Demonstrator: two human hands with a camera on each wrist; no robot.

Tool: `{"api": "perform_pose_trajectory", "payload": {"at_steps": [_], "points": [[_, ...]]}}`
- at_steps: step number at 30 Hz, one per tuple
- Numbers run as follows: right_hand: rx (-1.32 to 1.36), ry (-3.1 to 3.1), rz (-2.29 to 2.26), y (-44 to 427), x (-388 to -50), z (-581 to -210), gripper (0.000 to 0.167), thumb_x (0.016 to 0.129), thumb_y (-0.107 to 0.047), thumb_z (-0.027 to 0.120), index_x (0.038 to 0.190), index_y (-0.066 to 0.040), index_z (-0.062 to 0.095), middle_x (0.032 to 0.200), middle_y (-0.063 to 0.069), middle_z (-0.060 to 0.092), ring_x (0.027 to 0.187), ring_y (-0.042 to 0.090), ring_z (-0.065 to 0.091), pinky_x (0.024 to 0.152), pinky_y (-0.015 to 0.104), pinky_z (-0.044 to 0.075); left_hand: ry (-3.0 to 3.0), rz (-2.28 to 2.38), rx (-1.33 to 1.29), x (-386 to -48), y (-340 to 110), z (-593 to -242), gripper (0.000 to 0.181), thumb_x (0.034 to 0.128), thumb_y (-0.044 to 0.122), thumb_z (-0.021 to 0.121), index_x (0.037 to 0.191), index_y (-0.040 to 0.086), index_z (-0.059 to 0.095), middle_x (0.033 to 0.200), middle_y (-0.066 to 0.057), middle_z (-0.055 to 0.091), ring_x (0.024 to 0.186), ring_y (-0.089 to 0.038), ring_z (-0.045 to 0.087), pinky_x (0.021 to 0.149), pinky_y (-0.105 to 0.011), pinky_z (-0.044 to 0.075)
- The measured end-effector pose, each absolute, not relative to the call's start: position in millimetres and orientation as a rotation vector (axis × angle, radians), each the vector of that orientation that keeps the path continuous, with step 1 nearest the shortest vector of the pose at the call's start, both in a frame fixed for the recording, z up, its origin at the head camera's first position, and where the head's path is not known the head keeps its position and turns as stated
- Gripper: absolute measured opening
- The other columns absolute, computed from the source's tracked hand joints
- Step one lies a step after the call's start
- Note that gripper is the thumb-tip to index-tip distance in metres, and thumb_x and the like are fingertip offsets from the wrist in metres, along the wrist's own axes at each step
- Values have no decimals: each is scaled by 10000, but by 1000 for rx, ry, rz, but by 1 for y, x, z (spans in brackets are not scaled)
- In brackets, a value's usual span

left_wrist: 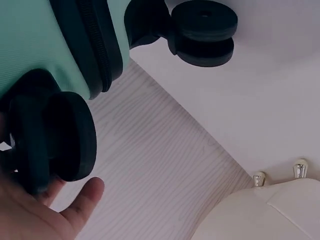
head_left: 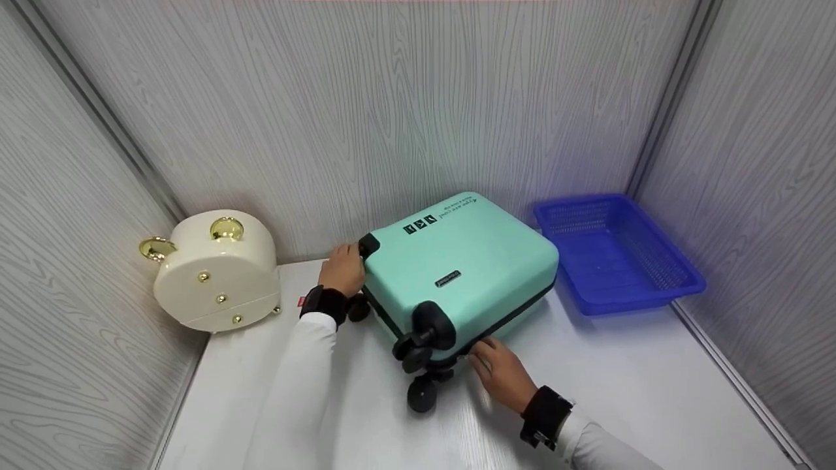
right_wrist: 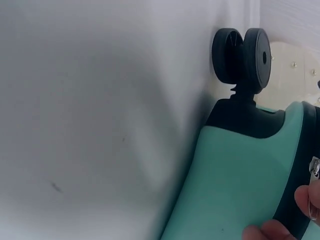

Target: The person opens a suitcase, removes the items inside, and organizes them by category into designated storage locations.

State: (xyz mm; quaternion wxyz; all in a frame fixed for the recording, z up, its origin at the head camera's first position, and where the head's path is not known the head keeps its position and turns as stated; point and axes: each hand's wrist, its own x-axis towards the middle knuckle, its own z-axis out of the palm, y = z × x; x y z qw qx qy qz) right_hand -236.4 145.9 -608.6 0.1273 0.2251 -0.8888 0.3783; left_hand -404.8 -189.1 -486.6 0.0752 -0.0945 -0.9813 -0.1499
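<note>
A mint-green suitcase [head_left: 490,254] lies flat on the table, its black caster wheels toward the near left. My left hand [head_left: 343,269] holds the caster wheel [left_wrist: 80,137] at its upper left corner; in the left wrist view the thumb sticks out beside that wheel, and some fingers are hidden behind it. At the near side, my right hand [head_left: 503,375] pinches a metal zipper pull [right_wrist: 314,170] between thumb and finger. Other fingertips of this hand touch the green shell below the black zipper band [right_wrist: 295,195].
To the left stands a cream round case [head_left: 222,267] with gold handles and knobs. A blue plastic basket [head_left: 620,261] sits right of the suitcase. Wood-grain panels [head_left: 366,98] wall the table on the back and both sides. A small red tag [head_left: 301,301] shows by the left wrist.
</note>
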Motion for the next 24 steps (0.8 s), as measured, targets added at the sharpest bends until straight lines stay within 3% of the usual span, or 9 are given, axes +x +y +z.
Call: {"api": "perform_pose_trajectory", "payload": {"at_steps": [8,12,15,19,24], "points": [[684,-2528,1042,165,-261,-607,87,1054,-51,692,1029,-134,679,1017,24,680,930,201,693,821,403,575,-2900,-548,-150,-387,-200,-482,446,1117,193,472,1245,-197,645,1249,-375,676,1209,-510,650,1030,-607,563],[624,-2475,1023,178,-269,-609,101,1047,-33,695,1001,-122,687,979,43,708,909,215,708,806,416,582,-2905,-683,-51,-378,-203,-483,374,1045,228,520,955,-89,698,992,-296,737,914,-430,723,865,-578,596],[543,-2470,1047,189,-275,-610,134,1048,-26,692,962,-128,680,865,19,672,774,158,632,724,361,530,-2932,-768,-21,-369,-201,-482,333,1010,251,544,805,6,639,869,-227,725,751,-328,659,764,-530,582],[433,-2476,1069,203,-285,-609,131,1058,-35,679,944,-100,678,758,-8,618,663,83,481,659,290,427,-2989,-835,7,-355,-191,-480,343,1023,273,528,843,10,656,907,-215,733,745,-289,630,754,-497,578],[356,-2494,1047,217,-293,-606,115,1060,-42,676,945,-54,681,753,47,666,650,108,513,643,308,441,-3042,-804,43,-339,-174,-477,428,1039,277,474,925,-45,731,954,-245,758,791,-337,685,783,-524,597]]}}
